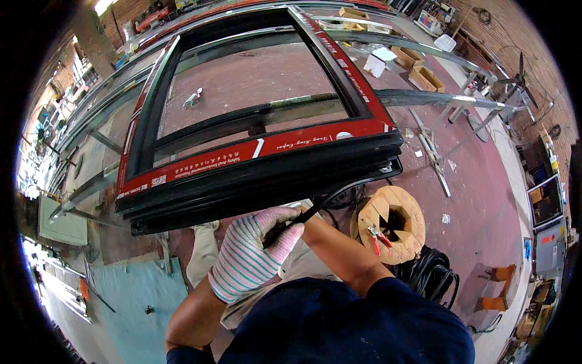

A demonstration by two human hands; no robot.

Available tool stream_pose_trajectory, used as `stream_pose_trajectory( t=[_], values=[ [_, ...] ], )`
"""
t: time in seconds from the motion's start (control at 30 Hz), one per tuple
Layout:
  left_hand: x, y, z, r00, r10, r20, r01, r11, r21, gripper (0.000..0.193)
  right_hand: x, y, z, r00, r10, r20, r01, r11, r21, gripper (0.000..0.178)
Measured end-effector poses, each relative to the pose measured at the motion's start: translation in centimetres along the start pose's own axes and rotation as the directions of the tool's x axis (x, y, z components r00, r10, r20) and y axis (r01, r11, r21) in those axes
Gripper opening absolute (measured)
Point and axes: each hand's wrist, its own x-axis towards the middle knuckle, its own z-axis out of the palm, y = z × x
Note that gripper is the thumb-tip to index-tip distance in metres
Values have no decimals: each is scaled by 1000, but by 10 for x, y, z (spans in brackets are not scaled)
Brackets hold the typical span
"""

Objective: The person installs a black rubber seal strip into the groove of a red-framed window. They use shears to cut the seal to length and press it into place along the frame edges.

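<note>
My left hand (pixel 257 252), in a white, pink and green striped glove, is closed around a thin black flexible strip (pixel 330 200). From its grip the strip runs up and right to the near right corner of a stack of black window frames (pixel 260 188). Red printed film (pixel 260 145) covers the top frame's faces. My bare right forearm (pixel 342 249) reaches up and left until it passes behind the glove. The fingers of my right hand are hidden there, below the near side of the frames.
Metal rails (pixel 424 97) support the frames. Red-handled pliers (pixel 379 239) lie on a brown hollow round stand (pixel 403 209), beside a black coil (pixel 430 276). Wooden boxes (pixel 426 79) sit on the far right floor. A pale green sheet (pixel 136 303) lies at lower left.
</note>
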Motion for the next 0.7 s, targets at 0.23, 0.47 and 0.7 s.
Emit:
stream_pose_trajectory(
  t=[0.23, 0.47, 0.7],
  values=[
    [2, -8, 8, 995, 92, -45, -93, 996, -13, 23, -4, 0, 4, 999, 17, -27, -19, 996, -82, 30],
    [0, 5, 7, 998, -14, -60, 7, 993, -122, 27, -4, 0, 5, 999, 31, -28, -35, 993, -116, 33],
    [12, 23, 10, 998, -49, -29, 46, 992, -120, 28, -10, 14, -11, 999, 43, -30, -47, 989, -139, 35]
  ],
)
